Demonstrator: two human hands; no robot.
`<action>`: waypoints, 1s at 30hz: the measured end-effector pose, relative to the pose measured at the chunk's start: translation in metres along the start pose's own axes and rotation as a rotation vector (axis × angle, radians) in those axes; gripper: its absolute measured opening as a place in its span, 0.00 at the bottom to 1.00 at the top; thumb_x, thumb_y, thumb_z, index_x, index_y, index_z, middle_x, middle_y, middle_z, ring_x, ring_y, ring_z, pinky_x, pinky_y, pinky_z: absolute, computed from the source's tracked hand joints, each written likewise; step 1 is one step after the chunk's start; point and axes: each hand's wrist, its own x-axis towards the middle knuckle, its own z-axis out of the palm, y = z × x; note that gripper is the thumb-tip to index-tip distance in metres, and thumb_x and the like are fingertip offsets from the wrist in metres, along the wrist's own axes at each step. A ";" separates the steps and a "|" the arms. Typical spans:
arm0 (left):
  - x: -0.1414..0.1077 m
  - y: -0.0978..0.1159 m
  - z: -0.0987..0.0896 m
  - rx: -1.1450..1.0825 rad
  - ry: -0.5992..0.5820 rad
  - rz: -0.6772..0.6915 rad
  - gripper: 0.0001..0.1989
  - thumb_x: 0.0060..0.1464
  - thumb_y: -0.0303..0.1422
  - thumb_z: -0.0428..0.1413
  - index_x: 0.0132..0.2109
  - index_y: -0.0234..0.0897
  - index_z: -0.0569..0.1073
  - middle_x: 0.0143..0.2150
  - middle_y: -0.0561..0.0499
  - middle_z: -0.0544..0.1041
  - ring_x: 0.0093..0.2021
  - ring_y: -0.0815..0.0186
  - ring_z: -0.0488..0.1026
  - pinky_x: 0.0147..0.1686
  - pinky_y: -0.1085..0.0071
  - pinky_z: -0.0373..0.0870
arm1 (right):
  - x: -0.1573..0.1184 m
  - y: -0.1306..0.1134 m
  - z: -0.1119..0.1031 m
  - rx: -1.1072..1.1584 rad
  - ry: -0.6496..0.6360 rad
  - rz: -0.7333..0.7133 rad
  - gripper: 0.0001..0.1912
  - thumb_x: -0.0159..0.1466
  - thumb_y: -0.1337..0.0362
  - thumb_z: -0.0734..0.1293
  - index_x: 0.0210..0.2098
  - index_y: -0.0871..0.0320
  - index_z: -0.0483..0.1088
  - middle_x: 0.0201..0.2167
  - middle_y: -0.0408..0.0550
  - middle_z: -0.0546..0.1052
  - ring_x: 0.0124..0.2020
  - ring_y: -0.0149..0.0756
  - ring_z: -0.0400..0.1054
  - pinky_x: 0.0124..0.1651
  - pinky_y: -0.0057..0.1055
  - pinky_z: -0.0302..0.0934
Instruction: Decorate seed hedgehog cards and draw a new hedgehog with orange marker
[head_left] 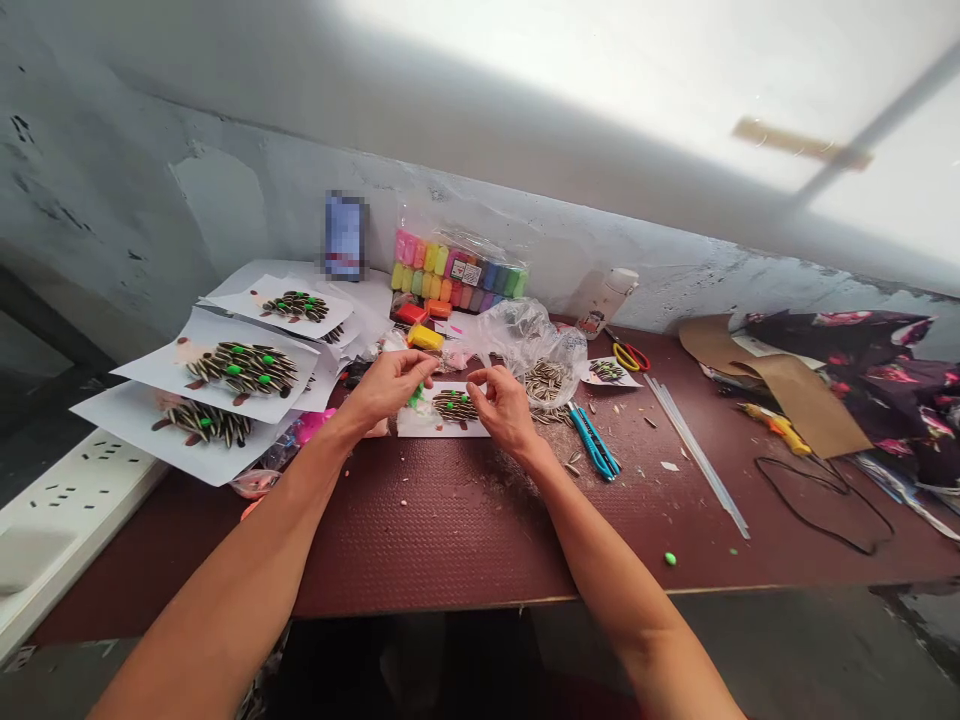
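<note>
A white card lies flat on the table between my hands, with a hedgehog picture of striped sunflower seeds and small green dots on it. My left hand is closed in a pinch over the card's left end, and a bit of green modelling clay shows at its fingertips. At the card's right end, my right hand has its thumb and fingers curled together; whatever they hold is hidden. A plastic bag with a heap of sunflower seeds is just beyond my right hand.
Seed hedgehog cards are stacked at left beside a power strip. Coloured clay packs stand at the back. To the right are a blue utility knife, scissors, a bottle, glue sticks and a yellow glue gun.
</note>
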 end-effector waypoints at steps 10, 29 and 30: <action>-0.006 0.007 -0.001 -0.452 -0.007 0.017 0.25 0.45 0.25 0.59 0.53 0.35 0.74 0.48 0.47 0.78 0.40 0.68 0.73 0.38 0.71 0.71 | 0.000 -0.017 0.001 0.491 -0.229 0.167 0.21 0.62 0.45 0.68 0.29 0.57 0.71 0.23 0.41 0.70 0.23 0.27 0.59 0.27 0.27 0.53; -0.007 0.010 0.008 -0.432 -0.040 -0.124 0.13 0.49 0.35 0.68 0.40 0.32 0.79 0.35 0.47 0.83 0.26 0.67 0.79 0.25 0.74 0.79 | 0.002 -0.020 0.002 0.603 0.038 0.186 0.14 0.52 0.58 0.74 0.28 0.54 0.64 0.24 0.37 0.67 0.24 0.27 0.56 0.29 0.26 0.53; -0.007 0.010 0.008 -0.434 -0.046 -0.133 0.12 0.50 0.34 0.67 0.40 0.32 0.79 0.36 0.47 0.83 0.25 0.68 0.79 0.25 0.74 0.79 | 0.002 -0.019 0.002 0.580 0.041 0.174 0.13 0.54 0.58 0.73 0.28 0.55 0.66 0.23 0.37 0.66 0.24 0.27 0.56 0.29 0.26 0.53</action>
